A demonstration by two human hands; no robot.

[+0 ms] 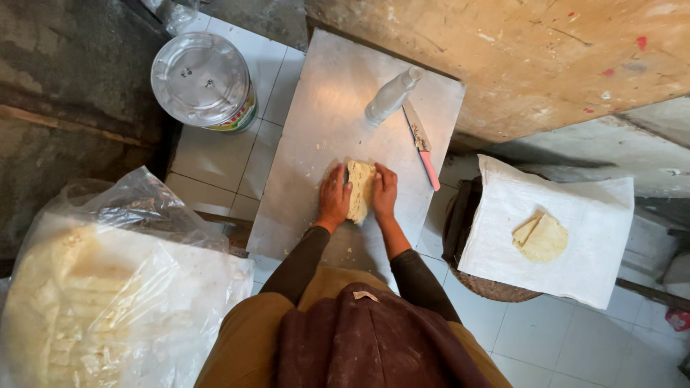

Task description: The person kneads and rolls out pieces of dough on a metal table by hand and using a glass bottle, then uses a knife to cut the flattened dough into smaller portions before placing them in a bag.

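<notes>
A pale, flaky lump of dough (pixel 359 188) lies on a metal sheet (pixel 323 115) set on the tiled floor. My left hand (pixel 334 197) presses against the dough's left side and my right hand (pixel 384 192) against its right side, so the dough is squeezed between my palms. Both sleeves are dark. A plastic bottle (pixel 392 95) lies on the sheet beyond the dough, and a knife with a pink handle (pixel 423 146) rests at the sheet's right edge.
A round tin with a clear lid (pixel 203 82) stands at the back left. A big plastic bag of stacked flatbreads (pixel 93 294) fills the near left. On the right, a white cloth (pixel 575 215) over a basket carries folded dough pieces (pixel 540 237).
</notes>
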